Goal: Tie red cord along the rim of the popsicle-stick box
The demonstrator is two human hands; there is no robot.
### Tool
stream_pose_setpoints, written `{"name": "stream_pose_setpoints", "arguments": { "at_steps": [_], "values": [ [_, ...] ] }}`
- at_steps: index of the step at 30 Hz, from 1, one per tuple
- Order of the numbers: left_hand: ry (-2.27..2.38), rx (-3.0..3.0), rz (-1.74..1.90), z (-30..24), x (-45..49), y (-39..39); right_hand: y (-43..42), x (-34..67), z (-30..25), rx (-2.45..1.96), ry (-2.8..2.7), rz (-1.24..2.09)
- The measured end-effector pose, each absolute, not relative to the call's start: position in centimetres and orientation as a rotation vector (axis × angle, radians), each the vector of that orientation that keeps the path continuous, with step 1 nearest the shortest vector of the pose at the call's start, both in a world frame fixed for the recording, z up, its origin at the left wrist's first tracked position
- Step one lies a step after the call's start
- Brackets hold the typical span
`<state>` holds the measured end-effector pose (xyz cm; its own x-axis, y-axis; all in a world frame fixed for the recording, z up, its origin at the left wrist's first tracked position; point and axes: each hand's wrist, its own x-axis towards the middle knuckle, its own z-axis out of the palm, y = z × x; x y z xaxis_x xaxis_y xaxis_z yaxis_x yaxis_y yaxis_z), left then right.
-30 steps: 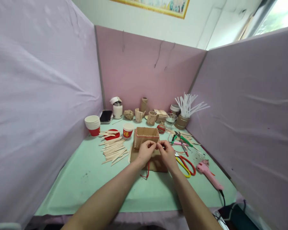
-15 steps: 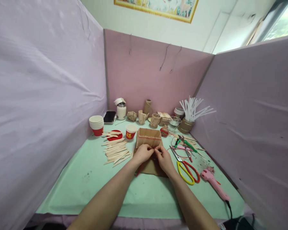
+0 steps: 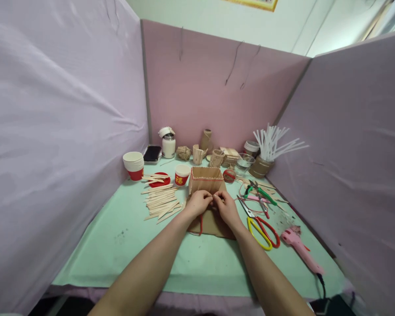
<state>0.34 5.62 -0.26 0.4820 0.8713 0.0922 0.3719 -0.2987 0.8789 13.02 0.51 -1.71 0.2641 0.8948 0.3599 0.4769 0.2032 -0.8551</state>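
Observation:
A cardboard box (image 3: 206, 184) with a red-and-white cord along its rim stands on a flat cardboard piece (image 3: 212, 226). My left hand (image 3: 199, 202) and my right hand (image 3: 226, 208) meet at the near side of the box. Thumb and forefinger are pinched together on each, the fingertips almost touching. Between them seems to be a thin red cord (image 3: 201, 224), whose loose part hangs below my left hand onto the cardboard. The bit inside the fingertips is too small to see clearly.
Left lie wooden sticks (image 3: 161, 202), a red lid (image 3: 159, 179) and paper cups (image 3: 134, 166). Right are scissors (image 3: 263, 232), green-handled pliers (image 3: 261, 193), a ball of red cord (image 3: 229, 176) and a pink glue gun (image 3: 301, 250) with its cable. Jars and twine line the back.
My view has tilted down slightly, shifting the scene. Both hands remain pinched at the box's near side. The loose red cord below my left hand now hangs straighter and shows more.

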Motion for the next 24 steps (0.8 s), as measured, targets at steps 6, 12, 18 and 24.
{"name": "stream_pose_setpoints", "arguments": {
  "at_steps": [6,12,18,24],
  "values": [
    [0.96,1.78,0.784,0.3,0.5,4.7,-0.5,13.2,-1.7,-1.384,-1.187,0.526],
    [0.989,1.839,0.816,1.4,1.0,3.6,-0.3,13.2,-1.7,-1.228,-0.847,0.69],
    [1.055,1.861,0.856,1.9,1.5,2.6,0.0,13.2,-1.4,-1.045,-0.672,0.791],
    [1.035,1.795,0.915,0.7,1.6,3.0,-0.9,13.3,-0.8,-1.018,-0.676,0.978]
  ]
}}
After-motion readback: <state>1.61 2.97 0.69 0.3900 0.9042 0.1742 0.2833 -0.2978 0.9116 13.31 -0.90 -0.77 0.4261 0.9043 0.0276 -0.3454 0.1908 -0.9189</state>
